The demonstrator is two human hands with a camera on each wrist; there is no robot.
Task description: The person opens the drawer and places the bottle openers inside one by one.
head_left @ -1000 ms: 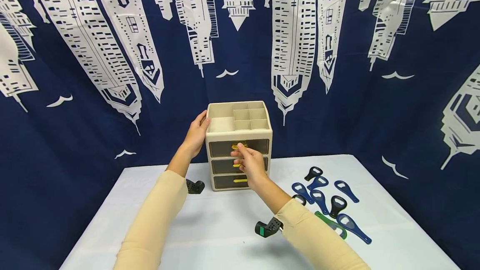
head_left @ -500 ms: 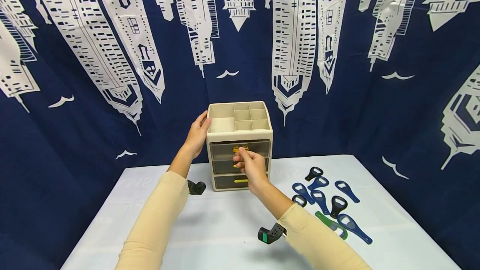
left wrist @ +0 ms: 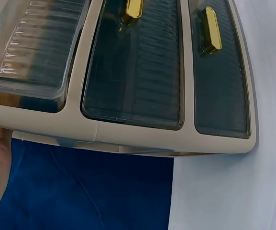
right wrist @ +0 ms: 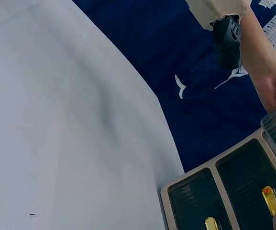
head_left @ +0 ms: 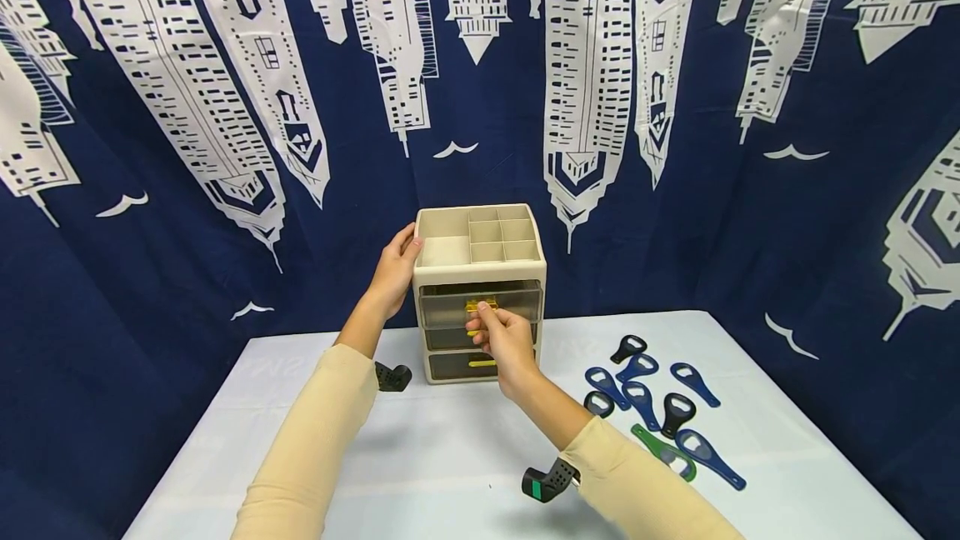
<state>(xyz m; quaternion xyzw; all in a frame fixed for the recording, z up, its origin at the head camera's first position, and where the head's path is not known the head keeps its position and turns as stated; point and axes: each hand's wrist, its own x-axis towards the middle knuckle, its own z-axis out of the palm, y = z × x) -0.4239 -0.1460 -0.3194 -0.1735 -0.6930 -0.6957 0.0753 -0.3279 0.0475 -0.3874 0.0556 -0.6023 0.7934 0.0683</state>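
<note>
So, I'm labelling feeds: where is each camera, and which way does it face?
Head: on the head, facing forward and down at the beige plastic three-drawer cabinet; left hand, right hand and cream sleeves show.
Left wrist: on that wrist, facing the cabinet's front; part of left hand shows.
Right wrist: on that wrist, facing the white tabletop and cabinet; left forearm and part of right hand show.
Both wrist views share two oblong gold handles.

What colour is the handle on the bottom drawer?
Shiny gold. The handle shows best in the left wrist view.
</note>
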